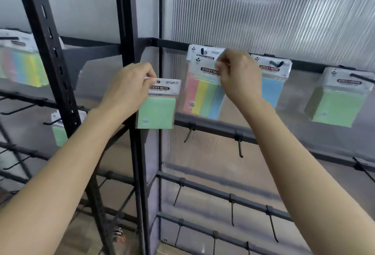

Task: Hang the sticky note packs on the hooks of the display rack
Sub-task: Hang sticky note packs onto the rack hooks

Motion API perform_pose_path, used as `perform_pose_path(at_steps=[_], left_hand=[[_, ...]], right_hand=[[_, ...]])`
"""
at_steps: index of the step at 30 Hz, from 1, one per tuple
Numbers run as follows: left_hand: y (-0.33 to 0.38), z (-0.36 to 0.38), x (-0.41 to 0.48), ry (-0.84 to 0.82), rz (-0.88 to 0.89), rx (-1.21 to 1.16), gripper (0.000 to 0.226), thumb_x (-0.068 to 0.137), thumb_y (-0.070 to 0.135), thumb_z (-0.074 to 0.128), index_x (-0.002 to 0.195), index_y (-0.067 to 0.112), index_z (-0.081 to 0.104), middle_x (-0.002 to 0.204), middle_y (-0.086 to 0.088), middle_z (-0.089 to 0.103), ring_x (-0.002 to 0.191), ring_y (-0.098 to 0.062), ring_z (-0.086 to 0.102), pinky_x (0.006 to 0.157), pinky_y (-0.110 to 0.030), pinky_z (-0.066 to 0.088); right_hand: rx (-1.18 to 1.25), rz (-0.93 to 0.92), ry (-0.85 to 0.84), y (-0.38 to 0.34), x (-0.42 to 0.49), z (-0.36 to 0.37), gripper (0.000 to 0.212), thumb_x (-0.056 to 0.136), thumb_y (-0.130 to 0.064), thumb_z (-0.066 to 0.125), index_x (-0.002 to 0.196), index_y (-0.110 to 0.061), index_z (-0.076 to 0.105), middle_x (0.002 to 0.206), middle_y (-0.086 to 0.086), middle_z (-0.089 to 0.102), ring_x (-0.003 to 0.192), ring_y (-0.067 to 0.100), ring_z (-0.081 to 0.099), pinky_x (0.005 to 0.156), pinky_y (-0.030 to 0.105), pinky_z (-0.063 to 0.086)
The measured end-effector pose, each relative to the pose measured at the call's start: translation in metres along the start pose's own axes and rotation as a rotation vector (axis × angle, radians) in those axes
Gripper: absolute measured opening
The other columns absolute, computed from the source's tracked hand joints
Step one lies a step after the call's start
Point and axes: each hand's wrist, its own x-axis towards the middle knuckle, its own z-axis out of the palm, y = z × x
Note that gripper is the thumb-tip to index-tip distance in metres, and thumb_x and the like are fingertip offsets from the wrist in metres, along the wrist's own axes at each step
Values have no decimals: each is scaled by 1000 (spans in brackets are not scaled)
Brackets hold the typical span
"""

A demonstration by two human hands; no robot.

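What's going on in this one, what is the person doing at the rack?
A person is stocking a display rack with sticky note packs. The right hand pinches the header of a striped multicolour pack just below a top-rail hook that already carries another pack. The left hand holds a green pack by its header, off any hook. A blue pack and a second green pack hang further right.

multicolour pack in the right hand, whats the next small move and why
Probably raise the multicolour pack slightly and thread its header onto the hook: the right hand pinches that header just below the hook tip, where another pack already hangs.
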Motion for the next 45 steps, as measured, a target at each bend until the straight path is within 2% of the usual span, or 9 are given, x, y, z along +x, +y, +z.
perform_pose_path(at_steps=[6,10,16,22,27,31,37,40,45], left_hand=[[-2,-6,8,15,-15,27,10,95,21,49,91,13,54,91,3,54,87,-14,47,67,-28,34],[-5,-6,15,25,5,13,9,94,19,50,89,14,54,89,4,53,86,-13,46,67,-29,33],[-13,-1,21,24,37,5,10,94,18,50,91,11,56,89,5,52,86,-13,45,69,-28,31],[-19,4,26,16,61,-30,8,94,19,50,86,17,52,89,4,55,84,-12,46,67,-26,30],[-23,4,27,28,90,-26,8,94,18,50,90,13,55,88,6,53,84,-10,44,67,-24,28],[-26,4,25,36,109,-38,10,94,18,50,91,11,56,87,8,52,83,-9,43,64,-22,26],[-19,12,16,3,128,-107,9,94,18,50,87,14,53,89,4,52,82,-9,44,55,-16,27],[-11,20,7,-25,153,-117,9,94,17,50,88,13,55,87,6,52,82,-10,44,61,-20,25],[8,40,-1,-83,207,-190,9,94,17,51,85,17,53,89,7,54,83,-11,47,68,-25,31]], right_hand=[[1,33,-13,-8,30,11,17,92,-16,50,94,-7,64,95,7,65,94,27,55,68,31,34],[-25,70,-35,-10,41,14,18,93,-16,49,96,-8,65,98,7,66,94,27,56,68,28,31],[-71,136,-93,-4,44,25,18,92,-18,50,97,-12,67,99,7,67,94,27,58,68,29,38],[-200,85,-20,9,53,41,17,92,-18,54,96,-9,68,98,7,66,99,24,53,70,27,31],[-242,70,88,17,53,53,14,86,-15,59,91,-5,67,95,12,62,95,32,52,76,34,35],[-255,69,144,16,39,54,24,85,-18,59,106,-7,61,106,13,57,102,33,50,82,36,32],[-205,35,123,19,0,49,40,84,-19,55,122,-8,56,123,11,55,113,33,49,92,37,29],[-215,4,65,22,-25,44,46,85,-16,56,130,-8,51,141,15,43,128,35,40,104,46,27],[-251,-4,-68,35,-61,23,52,86,-16,53,137,-10,45,148,15,33,138,33,27,109,49,21]])
